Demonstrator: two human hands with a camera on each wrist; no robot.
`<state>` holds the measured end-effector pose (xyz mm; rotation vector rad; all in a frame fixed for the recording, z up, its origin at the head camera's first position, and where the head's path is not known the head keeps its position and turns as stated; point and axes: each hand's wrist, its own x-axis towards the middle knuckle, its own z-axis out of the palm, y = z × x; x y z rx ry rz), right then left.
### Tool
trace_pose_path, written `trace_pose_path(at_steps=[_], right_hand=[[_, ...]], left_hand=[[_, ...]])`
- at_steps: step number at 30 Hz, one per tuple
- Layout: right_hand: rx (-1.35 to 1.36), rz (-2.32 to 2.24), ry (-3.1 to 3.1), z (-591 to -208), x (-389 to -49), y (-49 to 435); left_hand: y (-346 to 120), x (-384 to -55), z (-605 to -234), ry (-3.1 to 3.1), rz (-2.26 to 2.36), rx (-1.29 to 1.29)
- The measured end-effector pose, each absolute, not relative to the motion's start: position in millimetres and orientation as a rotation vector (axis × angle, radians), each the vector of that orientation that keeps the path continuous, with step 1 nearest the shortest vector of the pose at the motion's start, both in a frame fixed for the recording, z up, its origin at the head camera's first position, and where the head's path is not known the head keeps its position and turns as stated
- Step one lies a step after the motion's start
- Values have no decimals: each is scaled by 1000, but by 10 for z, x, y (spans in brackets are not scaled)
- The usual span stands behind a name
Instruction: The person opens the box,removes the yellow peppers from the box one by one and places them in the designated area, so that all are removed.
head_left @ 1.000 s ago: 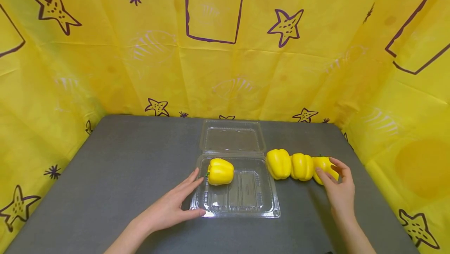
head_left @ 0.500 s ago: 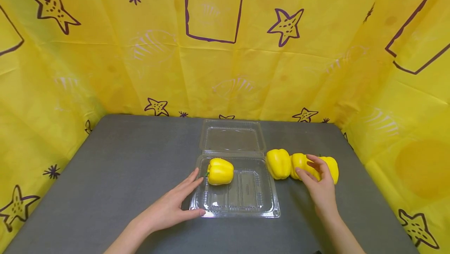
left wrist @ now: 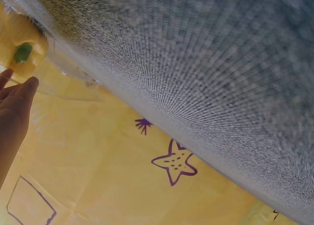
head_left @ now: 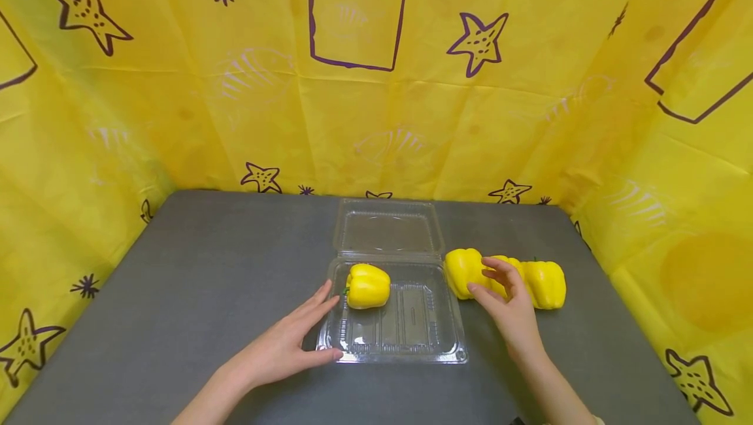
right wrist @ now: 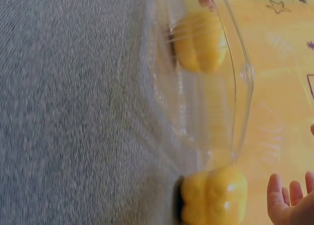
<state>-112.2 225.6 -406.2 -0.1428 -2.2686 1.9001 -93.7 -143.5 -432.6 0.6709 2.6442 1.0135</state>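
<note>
In the head view a clear plastic clamshell container [head_left: 402, 350] lies unfolded, its lid [head_left: 388, 229] laid back toward the wall. One yellow bell pepper [head_left: 367, 286] sits on its side in the base, green stem facing left. My left hand [head_left: 288, 343] rests along the container's left edge, fingers extended. Three more peppers stand in a row to the right: a near one [head_left: 463, 273], a middle one [head_left: 508, 268] partly hidden by my right hand, and a far one [head_left: 546, 284]. My right hand [head_left: 512, 307] hovers over the near and middle peppers, thumb and fingers spread, holding nothing.
The grey table [head_left: 223, 248] carries everything. Yellow curtains [head_left: 376, 111] printed with starfish and fish close in the back and both sides.
My right hand has moved left along the row, from the far pepper past the middle one toward the near one. My left hand, the container and the peppers have stayed put.
</note>
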Motion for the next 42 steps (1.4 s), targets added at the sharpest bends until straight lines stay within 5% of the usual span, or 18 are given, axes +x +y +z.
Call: trace_pose_path(at_steps=[42], right_hand=[[250, 2129, -2413, -4241, -1297, 1591]], left_hand=[[-1447, -943, -4337, 2664, 1013, 705]])
